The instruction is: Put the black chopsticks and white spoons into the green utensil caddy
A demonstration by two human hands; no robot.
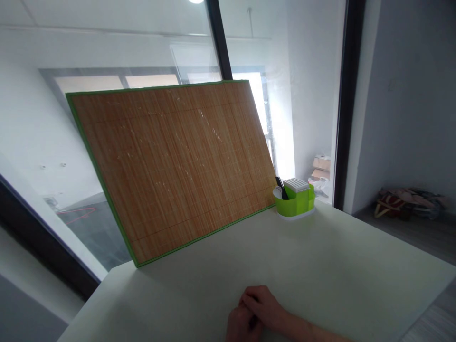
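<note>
My two hands rest together at the near edge of the white table, low in the view. Curled into a loose fist, my left hand [242, 325] is partly cut off by the bottom of the picture. My right hand [264, 306] lies against its top and side with bent fingers. No object shows in either one. Beyond them, a brown bamboo mat [178, 166] with green edging stands tilted back against the glass. Beside the mat's lower right corner sits a lime-green desk organizer [294, 205] with a white base, holding a black item and white pieces.
The white table [331, 266] spreads out around my hands. Behind it is a glass partition [306, 71] with dark frame posts. Cardboard boxes [321, 166] show through the glass. A heap of cloth or bags [408, 202] lies on the floor at right.
</note>
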